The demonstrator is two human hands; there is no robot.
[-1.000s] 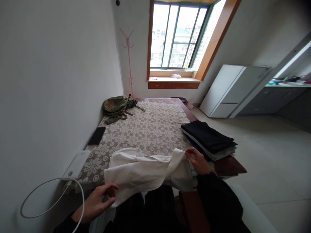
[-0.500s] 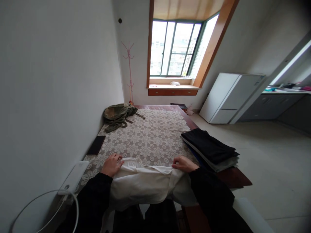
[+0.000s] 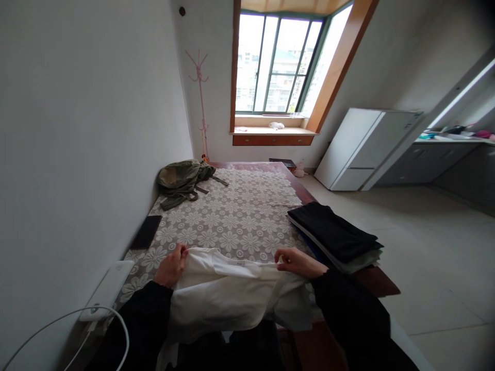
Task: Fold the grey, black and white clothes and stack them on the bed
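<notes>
A white shirt (image 3: 224, 293) is spread over the near edge of the table and hangs down in front of my lap. Its neckline, with a small label, faces away from me. My left hand (image 3: 171, 266) is closed on the shirt's upper left edge. At the upper right of the neckline, my right hand (image 3: 299, 262) pinches the cloth between thumb and fingers. The lower part of the shirt droops in loose folds.
A lace-patterned cloth (image 3: 232, 216) covers the table. Folded dark and grey clothes (image 3: 334, 232) are stacked at the right edge. A green backpack (image 3: 180, 178), a dark flat phone-like object (image 3: 146, 232) and a white power strip (image 3: 108, 288) with a cable lie along the left wall.
My left hand has closed on the shirt's corner and moved slightly left. The neckline is pulled straighter, and its label now shows. My right hand keeps its grip nearly in place.
</notes>
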